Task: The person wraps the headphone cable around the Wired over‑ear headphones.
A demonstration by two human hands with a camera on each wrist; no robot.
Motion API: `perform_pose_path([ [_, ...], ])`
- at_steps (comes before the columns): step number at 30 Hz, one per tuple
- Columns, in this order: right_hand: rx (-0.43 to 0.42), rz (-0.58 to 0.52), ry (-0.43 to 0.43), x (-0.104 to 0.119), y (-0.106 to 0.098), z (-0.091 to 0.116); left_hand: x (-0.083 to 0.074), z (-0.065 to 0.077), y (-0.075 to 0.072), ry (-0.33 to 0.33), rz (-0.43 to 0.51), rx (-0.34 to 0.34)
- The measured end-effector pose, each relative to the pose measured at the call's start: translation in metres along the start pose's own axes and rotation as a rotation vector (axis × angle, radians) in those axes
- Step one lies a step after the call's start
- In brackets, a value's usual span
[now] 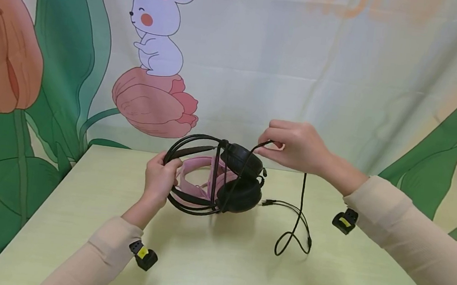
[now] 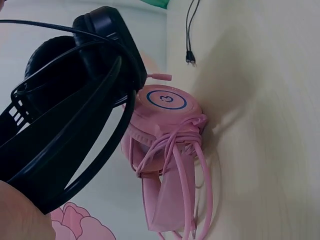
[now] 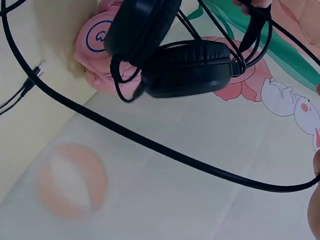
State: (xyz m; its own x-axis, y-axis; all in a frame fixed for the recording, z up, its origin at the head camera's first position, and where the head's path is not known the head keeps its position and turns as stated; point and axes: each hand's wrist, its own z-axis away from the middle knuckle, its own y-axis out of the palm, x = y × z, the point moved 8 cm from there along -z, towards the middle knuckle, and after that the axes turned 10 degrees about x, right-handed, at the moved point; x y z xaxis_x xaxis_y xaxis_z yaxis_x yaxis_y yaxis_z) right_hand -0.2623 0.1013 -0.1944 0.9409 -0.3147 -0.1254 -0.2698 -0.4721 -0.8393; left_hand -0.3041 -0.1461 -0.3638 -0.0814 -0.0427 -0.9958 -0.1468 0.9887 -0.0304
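My left hand (image 1: 159, 179) grips the headband of the black headphones (image 1: 240, 195), which hang above the table with both ear cups to the right. Thin cable runs around the headband and between the cups. My right hand (image 1: 296, 147), higher and right of the cups, pinches the black cable (image 1: 303, 192) between thumb and fingers. From there the cable drops to the table in a small loop and ends in two plugs (image 2: 190, 57). Behind the black pair are pink headphones (image 2: 167, 117) on the table, their pink cable wound around them; the black pair partly hides them in the head view.
The pale yellow-green table (image 1: 207, 261) ends at the back against a curtain (image 1: 281, 74) printed with a rabbit, tulips and leaves. Black wrist cameras with yellow marks sit at both sleeves (image 1: 113, 246).
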Motion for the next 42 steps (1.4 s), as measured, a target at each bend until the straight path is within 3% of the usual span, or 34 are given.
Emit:
perform_pose_path([
  [7, -0.007, 0.206, -0.056, 0.002, 0.006, 0.001, 0.000, 0.000, 0.007, 0.039, -0.072, 0.052],
  [15, 0.017, 0.276, -0.019, -0.004, 0.013, 0.001, 0.000, 0.003, 0.018, 0.073, -0.082, 0.124],
  [26, 0.101, 0.283, 0.010, -0.015, 0.024, 0.010, 0.001, 0.009, 0.030, 0.133, -0.138, 0.247],
  [36, 0.128, 0.272, 0.036, -0.029, 0.025, 0.019, -0.008, 0.016, 0.038, 0.206, -0.085, 0.357],
  [42, 0.160, 0.252, 0.034, -0.030, 0.028, 0.021, -0.006, 0.017, 0.039, 0.196, -0.071, 0.376],
])
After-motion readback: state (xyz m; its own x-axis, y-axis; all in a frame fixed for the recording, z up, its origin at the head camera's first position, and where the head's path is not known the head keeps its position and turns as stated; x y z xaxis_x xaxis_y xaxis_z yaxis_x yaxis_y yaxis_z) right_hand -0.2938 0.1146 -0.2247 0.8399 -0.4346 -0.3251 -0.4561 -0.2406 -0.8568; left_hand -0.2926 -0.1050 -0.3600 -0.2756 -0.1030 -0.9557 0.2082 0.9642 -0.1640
